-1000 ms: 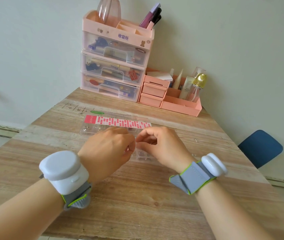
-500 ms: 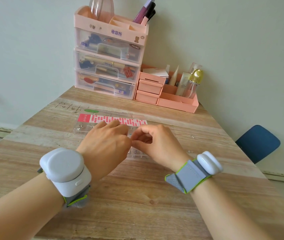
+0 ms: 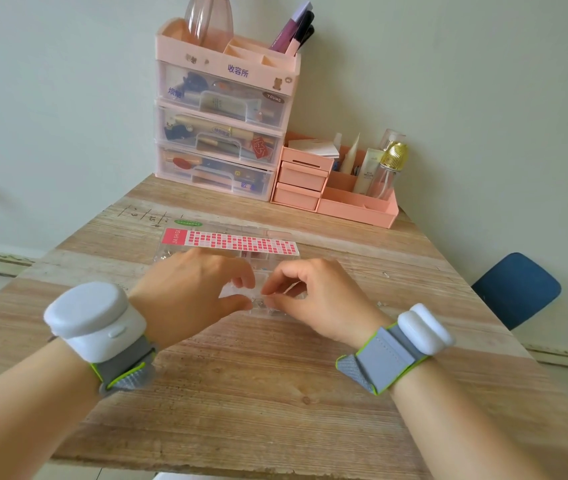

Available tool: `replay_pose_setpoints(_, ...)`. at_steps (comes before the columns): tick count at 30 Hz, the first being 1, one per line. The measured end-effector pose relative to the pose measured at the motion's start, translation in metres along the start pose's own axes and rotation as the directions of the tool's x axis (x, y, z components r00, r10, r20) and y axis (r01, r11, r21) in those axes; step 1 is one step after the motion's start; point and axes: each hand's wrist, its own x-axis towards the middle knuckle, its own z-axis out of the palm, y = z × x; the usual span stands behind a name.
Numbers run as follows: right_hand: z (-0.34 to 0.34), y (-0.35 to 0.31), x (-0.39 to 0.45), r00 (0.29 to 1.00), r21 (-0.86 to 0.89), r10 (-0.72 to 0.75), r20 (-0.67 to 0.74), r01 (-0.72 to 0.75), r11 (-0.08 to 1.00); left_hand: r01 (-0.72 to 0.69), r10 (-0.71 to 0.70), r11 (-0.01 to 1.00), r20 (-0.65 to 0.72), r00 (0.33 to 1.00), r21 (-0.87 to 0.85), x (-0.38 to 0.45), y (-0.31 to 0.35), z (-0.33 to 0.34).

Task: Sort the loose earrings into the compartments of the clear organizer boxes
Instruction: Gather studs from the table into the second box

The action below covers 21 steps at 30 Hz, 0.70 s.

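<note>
A clear organizer box [image 3: 185, 252] lies flat on the wooden table [image 3: 241, 382], with a red-and-pink label strip [image 3: 230, 242] across its far side. My left hand [image 3: 189, 292] and my right hand [image 3: 317, 296] hover over the box's near edge, thumbs and forefingers pinched toward each other. Between the fingertips sits a tiny silvery earring [image 3: 258, 301]; which hand holds it I cannot tell. A few loose earrings [image 3: 381, 303] lie on the table to the right. The hands hide most compartments.
A tall pink drawer tower [image 3: 223, 126] with cosmetics stands at the table's far edge. Beside it is a low pink desk organizer [image 3: 341, 192] with bottles. A blue chair [image 3: 518, 289] is off the right edge. Both wrists carry grey straps with white devices.
The two hands have drawn slightly apart, opening a gap over the box's near edge where the small earring shows. The view has shifted a little.
</note>
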Motion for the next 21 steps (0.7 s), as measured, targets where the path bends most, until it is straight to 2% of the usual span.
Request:
replay_pose_setpoints(11, 0.001, -0.001, 0.002, 0.997, -0.013, -0.008, -0.08, 0.007, 1.0, 0.044, -0.056, 0.993, -0.107, 0.993, -0.105, 0.008, 0.001, 0.007)
replay_pose_setpoints(16, 0.0, 0.001, -0.005, 0.987, -0.179, -0.113, -0.114, 0.091, 0.98, 0.045, -0.058, 0.987, -0.084, 0.995, -0.156, 0.01, 0.0, 0.007)
replay_pose_setpoints(21, -0.005, -0.01, -0.015, 0.996, -0.357, -0.081, -0.046, 0.059, 0.932, 0.067, -0.078, 0.983, -0.057, 0.995, -0.172, 0.013, 0.002, 0.005)
